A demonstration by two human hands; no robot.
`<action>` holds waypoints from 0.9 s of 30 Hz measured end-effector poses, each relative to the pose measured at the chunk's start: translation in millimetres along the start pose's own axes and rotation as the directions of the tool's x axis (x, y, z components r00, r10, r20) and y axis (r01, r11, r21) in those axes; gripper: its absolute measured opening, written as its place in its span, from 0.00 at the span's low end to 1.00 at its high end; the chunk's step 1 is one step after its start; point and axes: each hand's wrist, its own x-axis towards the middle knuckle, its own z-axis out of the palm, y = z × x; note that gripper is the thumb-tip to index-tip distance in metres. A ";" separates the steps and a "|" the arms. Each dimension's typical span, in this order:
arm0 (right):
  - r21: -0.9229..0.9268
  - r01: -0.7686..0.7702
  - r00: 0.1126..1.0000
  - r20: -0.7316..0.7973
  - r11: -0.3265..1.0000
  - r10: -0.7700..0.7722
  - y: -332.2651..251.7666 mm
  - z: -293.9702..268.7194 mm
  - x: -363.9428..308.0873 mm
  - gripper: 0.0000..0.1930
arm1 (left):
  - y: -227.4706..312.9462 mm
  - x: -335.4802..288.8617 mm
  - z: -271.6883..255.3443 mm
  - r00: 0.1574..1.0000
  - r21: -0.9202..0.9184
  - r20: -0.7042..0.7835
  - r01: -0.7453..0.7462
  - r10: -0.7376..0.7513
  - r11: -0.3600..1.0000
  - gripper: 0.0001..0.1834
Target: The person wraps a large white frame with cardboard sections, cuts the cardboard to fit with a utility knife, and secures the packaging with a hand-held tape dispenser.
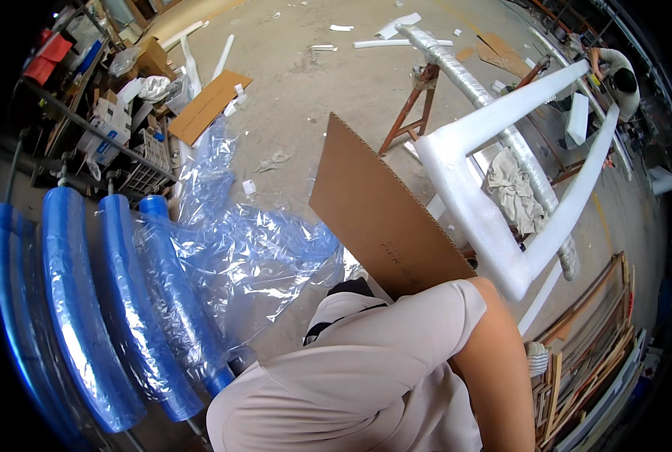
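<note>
Neither of my hands can be made out. A bare forearm (498, 369) of mine bends down from a pale grey sleeve (396, 331) and leaves through the lower edge; I cannot tell which arm it is. Just beyond the sleeve, a large brown cardboard sheet (377, 211) stands tilted, its lower end hidden behind my arm. A small white ribbed thing (537, 358) shows beside the forearm; whether it is a gloved hand is unclear. To its right lies a stack of thin wooden strips (577, 377).
Blue plastic film rolls (87, 309) hang at left, with loose clear film (253, 256) on the floor. A white foam-wrapped frame (467, 203) rests on trestles (419, 109) at right. A co-worker (620, 79) bends at its far end. Cluttered shelves (117, 128) stand far left.
</note>
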 end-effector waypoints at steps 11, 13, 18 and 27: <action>-0.019 -0.080 0.997 0.021 0.997 0.080 34.4 32.4 34.7 0.29 | 265.0 -141.5 -169.7 0.788 0.629 -0.549 0.609 0.278 -0.484 0.25; -0.047 -0.092 0.995 0.045 0.995 0.094 46.8 35.9 42.9 0.29 | 314.3 -211.4 -172.4 0.604 0.264 -0.478 0.791 0.638 -0.551 0.27; 0.109 -0.043 0.992 0.126 0.993 0.029 69.0 63.1 81.6 0.31 | 352.1 -345.3 -197.8 0.206 -0.004 -0.487 0.971 0.849 -0.238 0.33; 0.101 -0.045 0.940 0.341 0.994 0.008 84.9 84.8 78.1 0.30 | 325.1 -477.1 -272.4 -0.221 -0.198 -0.742 0.974 0.633 0.109 0.32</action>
